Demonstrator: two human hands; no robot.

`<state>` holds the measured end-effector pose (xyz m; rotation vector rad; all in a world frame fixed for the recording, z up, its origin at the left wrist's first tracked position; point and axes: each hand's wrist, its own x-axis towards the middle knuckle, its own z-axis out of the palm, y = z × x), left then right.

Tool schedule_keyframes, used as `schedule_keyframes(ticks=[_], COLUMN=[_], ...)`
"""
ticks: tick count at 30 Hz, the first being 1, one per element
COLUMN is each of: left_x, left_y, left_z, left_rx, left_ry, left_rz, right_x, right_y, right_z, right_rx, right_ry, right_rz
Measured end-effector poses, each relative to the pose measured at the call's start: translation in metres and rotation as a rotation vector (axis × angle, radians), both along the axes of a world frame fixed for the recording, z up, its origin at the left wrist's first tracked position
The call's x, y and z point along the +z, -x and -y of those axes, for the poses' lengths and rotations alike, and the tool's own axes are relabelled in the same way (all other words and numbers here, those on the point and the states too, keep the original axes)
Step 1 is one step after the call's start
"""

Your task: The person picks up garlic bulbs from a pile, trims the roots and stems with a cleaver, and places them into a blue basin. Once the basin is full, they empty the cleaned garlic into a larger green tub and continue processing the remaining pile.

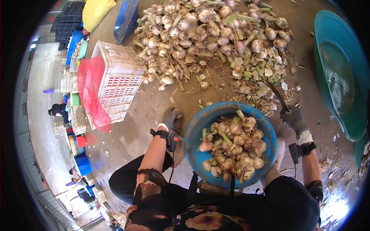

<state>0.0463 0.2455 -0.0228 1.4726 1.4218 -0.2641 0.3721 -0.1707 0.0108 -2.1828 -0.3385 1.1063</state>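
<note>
**Now, a knife [278, 96] in one glove and a blue basin [191, 140] of garlic at the knees**

So, the right hand [295, 118], in a dark glove, is closed around the handle of the knife. The blade slants up and away toward the papery skins [266, 101] scattered on the concrete floor [154, 104]. The left hand [170, 115], gloved the same way, hangs low over the floor just left of the blue basin's rim, fingers curled downward. Whether it grips anything I cannot tell from where I stand. Each wrist carries a black strap with a small device on it.

The blue basin sits between the two hands, close against the person's lap. It is heaped with garlic bulbs [235, 148], some with short green stem stubs.

Beyond the basin a broad garlic heap [208, 34], stalks and all, spreads across the floor, with the skins and cut bits lying between it and the knife.

To the left a white crate [119, 73] lies on its side, a red net sack [90, 90] draped against it. At the right edge stands a large teal basin [339, 65]. Up in the far corner are a yellow sack [96, 11] and a blue tub [125, 19].

Well apart, along the left wall, other people sit among stacked crates and coloured buckets.
</note>
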Motion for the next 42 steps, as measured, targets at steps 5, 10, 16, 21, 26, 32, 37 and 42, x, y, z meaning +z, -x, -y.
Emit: schedule_keyframes(ticks=[5,10,16,21,26,32,37,42], left_x=[0.058,0.109,0.107,0.066,-0.024,0.016,0.046,0.125], left_y=[-0.125,-0.203,-0.205,-0.186,-0.17,-0.162,-0.178,-0.179], left_z=[0.08,0.171,0.172,0.17,0.203,0.222,0.231,0.234], left_rx=[-0.46,-0.89,-0.477,0.468,0.272,0.554,0.838,0.205], left_ry=[-0.381,-0.709,-0.254,0.93,-0.133,0.26,0.652,0.705], left_rz=[0.333,0.487,0.584,0.944,0.97,0.912,0.825,0.96], right_x=[0.002,0.07,-0.014,0.021,0.056,0.056,0.06,-0.003], right_y=[0.013,0.025,0.005,0.027,0.043,0.05,0.041,0.013], right_z=[-0.033,-0.07,-0.001,-0.013,-0.046,-0.057,-0.061,-0.026], right_rx=[0.211,0.159,0.214,-0.033,0.251,0.374,0.45,0.237], right_ry=[-0.033,-0.17,0.267,-0.006,-0.374,-0.302,-0.179,0.164], right_rz=[0.451,0.349,0.231,0.418,0.715,0.725,0.594,0.421])
